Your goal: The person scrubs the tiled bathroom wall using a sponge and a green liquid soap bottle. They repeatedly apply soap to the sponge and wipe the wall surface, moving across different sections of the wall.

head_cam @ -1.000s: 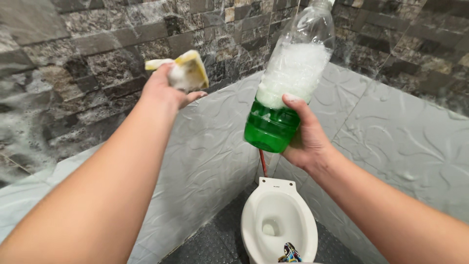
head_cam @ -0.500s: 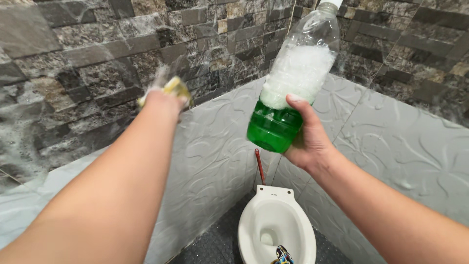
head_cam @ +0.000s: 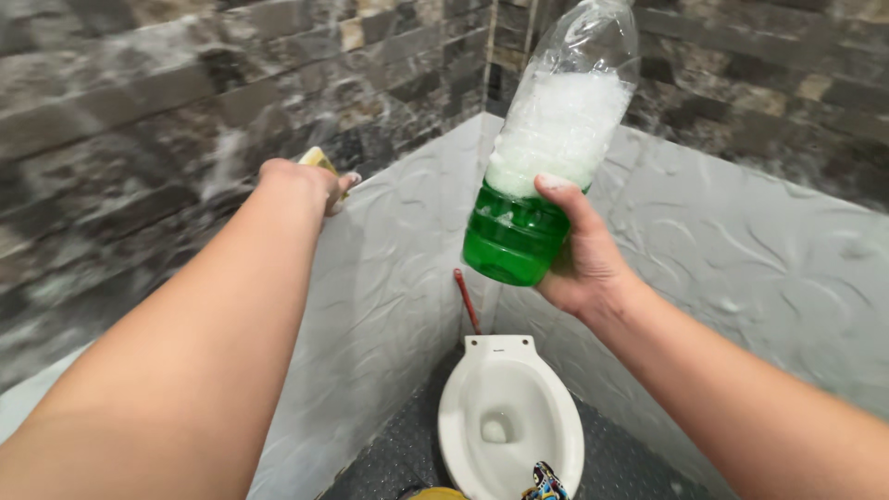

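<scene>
Sponge (head_cam: 319, 159) in my left hand (head_cam: 298, 183), bottle (head_cam: 546, 153) in my right hand (head_cam: 579, 259). My left fingers are closed over the sponge, so only a yellow corner shows above the knuckles; it is pressed against the dark stone-pattern wall (head_cam: 139, 120), just above the line where that wall meets the pale embossed tiles (head_cam: 398, 268). Whitish suds smear the dark wall to the left of the hand, though that part is blurred.

My right hand is clamped around the lower half of the bottle, thumb across its front, fingers behind. The bottle is clear plastic, held up in the air in front of the corner and tilted with its top leaning to the right. Green liquid fills its bottom, and white foam sits on top of that up to about the shoulder; the neck runs out of the top edge of the view.

Below, in the corner, stands a white toilet (head_cam: 509, 417) on a dark studded floor (head_cam: 389, 463). A red handle (head_cam: 466, 301) leans against the tiles just behind it. Something small and many-coloured (head_cam: 546, 481) lies at the front rim of the toilet.
</scene>
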